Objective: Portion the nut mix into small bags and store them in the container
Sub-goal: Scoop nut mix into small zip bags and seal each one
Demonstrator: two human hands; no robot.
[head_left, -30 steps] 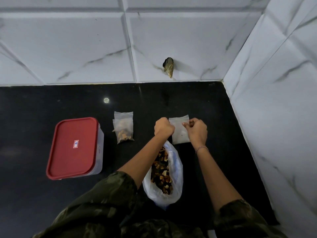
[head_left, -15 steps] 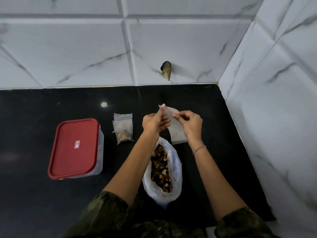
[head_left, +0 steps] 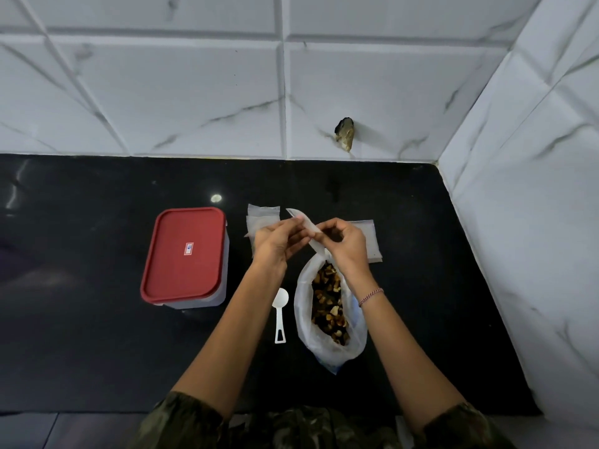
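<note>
One small empty bag (head_left: 303,220) has come up off the flat stack (head_left: 369,244) since a second ago. My left hand (head_left: 275,244) and right hand (head_left: 345,246) both pinch its top edge, just beyond the mouth of the nut mix bag (head_left: 303,306). Opening it comes next, I judge. Left of the nut mix bag lie the scoop (head_left: 280,314), one filled bag (head_left: 262,215) and the lidded container (head_left: 184,254).

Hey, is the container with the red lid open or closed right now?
Closed. The red lid sits flat across the whole top of the container, with no gap showing along the rim.
</note>
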